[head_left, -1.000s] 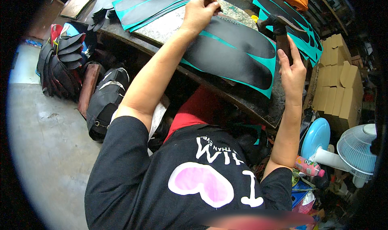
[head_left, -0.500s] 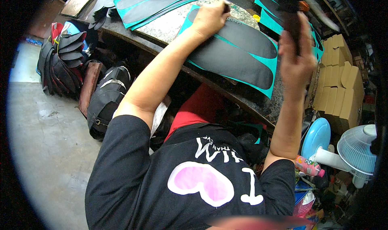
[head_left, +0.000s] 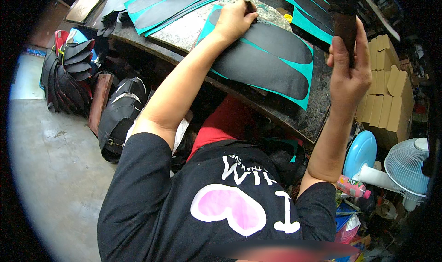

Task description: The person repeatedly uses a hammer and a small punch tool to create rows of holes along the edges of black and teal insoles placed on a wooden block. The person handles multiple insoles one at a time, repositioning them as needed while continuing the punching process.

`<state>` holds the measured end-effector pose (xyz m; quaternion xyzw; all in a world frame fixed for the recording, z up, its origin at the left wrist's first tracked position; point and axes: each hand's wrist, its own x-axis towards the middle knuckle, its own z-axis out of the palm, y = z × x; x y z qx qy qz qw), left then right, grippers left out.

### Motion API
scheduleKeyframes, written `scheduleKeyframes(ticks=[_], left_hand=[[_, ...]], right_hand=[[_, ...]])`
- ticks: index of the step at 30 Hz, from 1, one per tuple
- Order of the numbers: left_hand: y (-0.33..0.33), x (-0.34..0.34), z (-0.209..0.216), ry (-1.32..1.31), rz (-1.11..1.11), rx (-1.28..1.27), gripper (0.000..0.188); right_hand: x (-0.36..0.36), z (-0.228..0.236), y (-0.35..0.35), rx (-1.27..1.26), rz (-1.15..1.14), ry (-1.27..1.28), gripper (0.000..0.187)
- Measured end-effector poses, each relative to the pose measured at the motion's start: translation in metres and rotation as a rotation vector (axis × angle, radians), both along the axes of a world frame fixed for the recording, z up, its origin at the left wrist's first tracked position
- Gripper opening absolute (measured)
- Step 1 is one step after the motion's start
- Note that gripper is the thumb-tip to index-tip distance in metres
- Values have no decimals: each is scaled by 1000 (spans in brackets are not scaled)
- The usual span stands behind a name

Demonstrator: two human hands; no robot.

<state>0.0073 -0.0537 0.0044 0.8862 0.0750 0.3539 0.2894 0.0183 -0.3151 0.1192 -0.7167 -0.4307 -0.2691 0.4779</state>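
A teal sheet point(head_left: 307, 69) bearing two long black sole-shaped pieces lies slantwise on the bench. Over its far left part, my left hand point(head_left: 232, 23) is closed around a short dark punch-like tool point(head_left: 250, 6); its lower end is hidden by the fingers. Raised above the right side of the bench, my right hand point(head_left: 351, 80) grips a dark brown mallet point(head_left: 344, 34), whose black upper part runs toward the top of the view. The mallet is apart from the punch-like tool and the sheet.
More teal sheets with black soles point(head_left: 177, 6) are stacked at the far left, others point(head_left: 308, 15) at the far right. Cardboard boxes point(head_left: 382, 98) and a white-and-blue fan point(head_left: 407, 165) stand on the right. Bundled black pieces point(head_left: 69, 77) sit left of the bench point(head_left: 179, 54).
My right hand, blurred before, has shifted a little to the right with the mallet. My left hand stays nearly in place over the sheet.
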Motion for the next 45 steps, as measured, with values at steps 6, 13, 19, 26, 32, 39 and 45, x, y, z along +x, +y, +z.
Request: scheduleKeyframes(ticks=[6, 13, 19, 26, 32, 39, 45], left_hand=[[-17, 3, -3, -34, 68, 143, 19], [-2, 13, -11, 24, -40, -367, 23], [-26, 6, -5, -39, -68, 194, 23], [-2, 9, 4, -327, -141, -912, 12], [17, 1, -2, -174, -174, -636, 13], [18, 3, -17, -32, -95, -596, 22], [8, 0, -2, -100, 27, 89, 22]], right_hand=[[12, -47, 13, -407, -270, 275, 46], [9, -5, -17, -139, -108, 172, 45], [-3, -20, 11, -82, -102, -114, 50], [25, -70, -29, -287, -248, 429, 45], [18, -57, -39, -76, -105, 681, 48], [3, -30, -19, -114, 5, 463, 45], [-10, 1, 1, 29, 10, 177, 48]])
